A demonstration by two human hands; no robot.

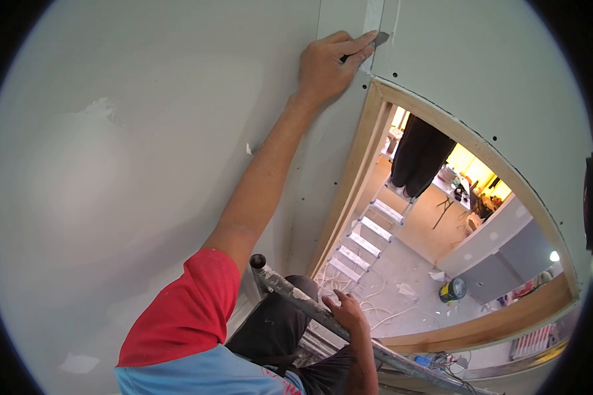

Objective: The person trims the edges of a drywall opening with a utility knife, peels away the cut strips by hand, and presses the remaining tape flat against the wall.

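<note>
My left hand (339,59) is raised to the top of the wall, its fingers closed on a small dark scraper (381,39). The blade lies at a pale vertical joint strip (373,18) above the corner of a wooden door frame (374,108). Lower down, my right hand (346,313) rests at a metal rail (310,306), its visible fingers apart and nothing seen in them. Dark screw holes dot the grey wallboard (178,85) around the frame.
Through the opening, a person in dark trousers (418,155) stands on a stepladder (366,242). Cables (382,309) and a dark bucket (452,289) are on the floor. Farther back is a cluttered table (456,191). My legs (270,329) are beside the metal rail.
</note>
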